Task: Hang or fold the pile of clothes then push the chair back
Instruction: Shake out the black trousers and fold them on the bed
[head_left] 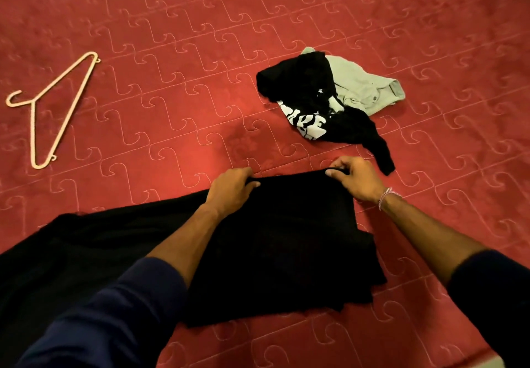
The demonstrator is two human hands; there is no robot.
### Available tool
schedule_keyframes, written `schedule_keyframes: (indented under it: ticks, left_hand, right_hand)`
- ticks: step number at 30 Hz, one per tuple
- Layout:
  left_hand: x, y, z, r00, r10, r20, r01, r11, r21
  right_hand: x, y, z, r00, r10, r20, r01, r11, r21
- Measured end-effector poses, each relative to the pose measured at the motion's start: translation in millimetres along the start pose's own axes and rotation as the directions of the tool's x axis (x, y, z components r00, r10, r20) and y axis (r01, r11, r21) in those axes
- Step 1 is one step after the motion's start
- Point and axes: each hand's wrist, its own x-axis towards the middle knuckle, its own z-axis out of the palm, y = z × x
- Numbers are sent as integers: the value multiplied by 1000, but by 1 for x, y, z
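Hands, left (232,188) and right (354,178), pinch the far edge of the black garment (275,247) on the red bedspread (200,52); hanger (48,109) lies well left, clothes pile (327,100) beyond.

Red bedspread (200,52) under your hands: quilted cloth, stitched swirl pattern, slight sheen where light falls. Black garment (286,238) you hold: soft matt cloth, no shine, weave not readable. Your left hand (232,189) and right hand (355,178) pinch its thin cloth edge. Black printed garment (304,92): matt cloth, white print flat and smooth. Pale grey garment (361,86): matt cloth, heavier look, small buttons. Hanger (48,109): cream, smooth, looks plastic. Your sleeves (114,310): dark blue matt cloth. Bracelet (384,195) on your right wrist: small pale beads, faint gloss.
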Motion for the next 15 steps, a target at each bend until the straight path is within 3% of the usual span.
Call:
schedule_keyframes:
  ticks: [4,8,12,15]
  left_hand:
    - [-1,0,8,998,-21,-56,28,992,122]
    - [-10,-1,8,985,-15,-172,69,947,312]
    - [-24,3,9,992,-49,-113,75,968,239]
    - [-40,-2,9,995,-1,-95,12,993,120]
  right_hand:
    - [2,6,10,990,58,-129,-77,986,-150]
    - [-4,2,17,953,110,-284,-157,976,-149]
    - [-21,-11,22,954,22,-300,-121,941,-316]
    - [-42,-27,33,975,-124,-186,58,944,-324]
